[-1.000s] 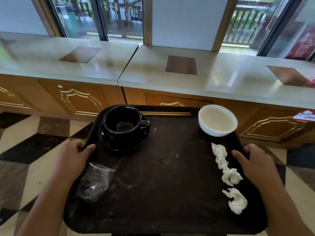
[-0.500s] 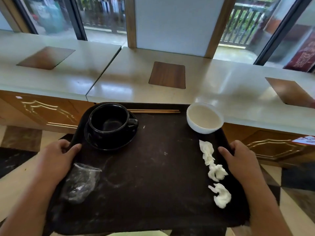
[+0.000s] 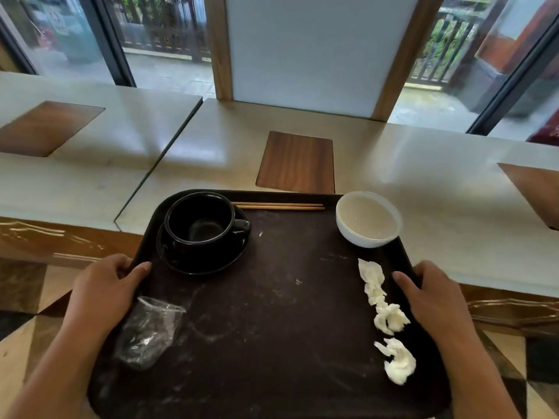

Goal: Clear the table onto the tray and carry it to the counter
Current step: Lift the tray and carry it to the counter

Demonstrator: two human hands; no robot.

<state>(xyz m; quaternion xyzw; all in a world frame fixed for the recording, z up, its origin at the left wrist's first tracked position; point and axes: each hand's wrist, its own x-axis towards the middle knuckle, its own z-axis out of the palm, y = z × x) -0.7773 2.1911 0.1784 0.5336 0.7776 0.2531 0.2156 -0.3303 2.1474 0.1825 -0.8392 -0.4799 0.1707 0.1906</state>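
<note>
- Dark tray [image 3: 272, 313] held level, far edge over the near edge of the pale table [image 3: 423, 182]; rest of tray over the patterned floor [image 3: 18, 337].
- Left hand [image 3: 102, 294] clamped on the left rim of tray, thumb lying on the upper surface, fingers curled under and out of sight.
- Right hand [image 3: 435, 300] clamped on the right rim, thumb on top pointing toward the centre, fingers hidden beneath.
- Black cup [image 3: 201, 220] upright on black saucer [image 3: 202, 261], far left of tray; handle pointing right; cup looks empty.
- Wooden chopsticks [image 3: 278, 206] lying side by side along the far rim, between cup and bowl, left ends just behind the cup.
- White bowl [image 3: 367, 219] upright at far right corner of tray, interior looks empty.
- Crumpled white tissues [image 3: 384, 316] in a line down the right side, just beside right thumb; nearest piece apart from the other two.
- Crumpled clear plastic [image 3: 148, 331] on near left of tray, just beside left hand.
- Tray surface scuffed, pale streaks across the middle.
- Brown wooden panel [image 3: 298, 163] set into the table, just beyond the far rim of tray.
</note>
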